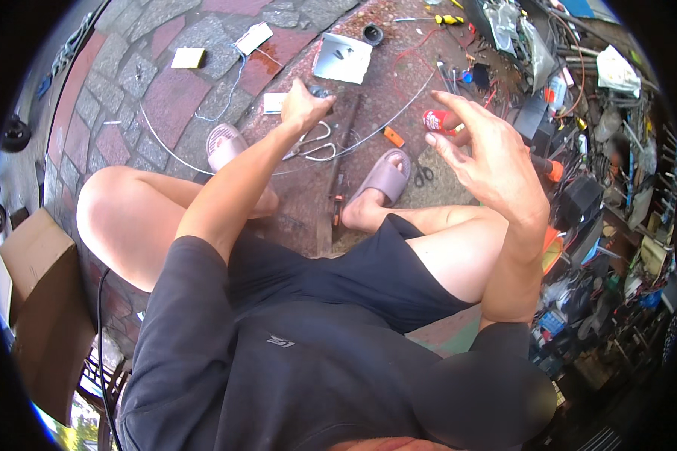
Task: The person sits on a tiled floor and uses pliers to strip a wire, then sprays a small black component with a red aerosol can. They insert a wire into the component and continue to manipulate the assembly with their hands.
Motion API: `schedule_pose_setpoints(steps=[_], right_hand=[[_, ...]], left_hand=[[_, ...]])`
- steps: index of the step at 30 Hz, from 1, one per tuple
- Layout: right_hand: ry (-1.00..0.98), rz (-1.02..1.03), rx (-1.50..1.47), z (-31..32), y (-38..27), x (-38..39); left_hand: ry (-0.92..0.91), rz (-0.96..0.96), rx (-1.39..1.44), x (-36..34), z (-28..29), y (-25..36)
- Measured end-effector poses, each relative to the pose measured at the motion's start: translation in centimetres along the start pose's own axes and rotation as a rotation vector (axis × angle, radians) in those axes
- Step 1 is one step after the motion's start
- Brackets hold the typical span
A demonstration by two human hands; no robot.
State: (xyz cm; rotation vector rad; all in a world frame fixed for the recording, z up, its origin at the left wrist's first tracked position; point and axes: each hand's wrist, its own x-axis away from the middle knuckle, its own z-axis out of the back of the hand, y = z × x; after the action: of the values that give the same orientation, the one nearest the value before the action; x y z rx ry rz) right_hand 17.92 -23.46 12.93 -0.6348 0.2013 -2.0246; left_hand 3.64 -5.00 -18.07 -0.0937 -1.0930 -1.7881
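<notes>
My left hand (pixel 305 109) reaches forward, closed on a small dark grey object (pixel 320 92) partly hidden by the fingers. My right hand (pixel 483 154) is raised with thumb and index finger apart, beside a red can (pixel 438 122); whether it touches the can is unclear. Below my left hand lie metal scissors (pixel 314 152), with a long pale cable (pixel 384 124) across the ground. A white open box (pixel 342 59) and a small white card (pixel 272 103) sit near that hand. An orange tool (pixel 393 137) lies between my hands, and small black scissors (pixel 423 177) by my right foot.
I sit low on stone paving (pixel 173 101). A dense pile of tools, bags and scrap (pixel 602 150) fills the right. Cardboard (pixel 37 255) stands at left. Further off are a yellow block (pixel 187 58), a black cup (pixel 372 34) and yellow-handled tools (pixel 450 20).
</notes>
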Motion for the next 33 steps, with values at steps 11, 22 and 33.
schedule_pose_setpoints(steps=[11,22,33], right_hand=[[0.027,0.134,0.065,-0.9,0.3,0.2],[0.111,0.171,0.093,-0.9,0.7,-0.4],[0.041,0.118,0.091,-0.6,-2.5,-2.6]], left_hand=[[0.159,-0.119,-0.096,-7.4,-3.5,7.6],[0.117,-0.285,-0.366,-6.1,-1.5,8.3],[-0.374,-0.718,0.769,8.2,23.1,16.7]])
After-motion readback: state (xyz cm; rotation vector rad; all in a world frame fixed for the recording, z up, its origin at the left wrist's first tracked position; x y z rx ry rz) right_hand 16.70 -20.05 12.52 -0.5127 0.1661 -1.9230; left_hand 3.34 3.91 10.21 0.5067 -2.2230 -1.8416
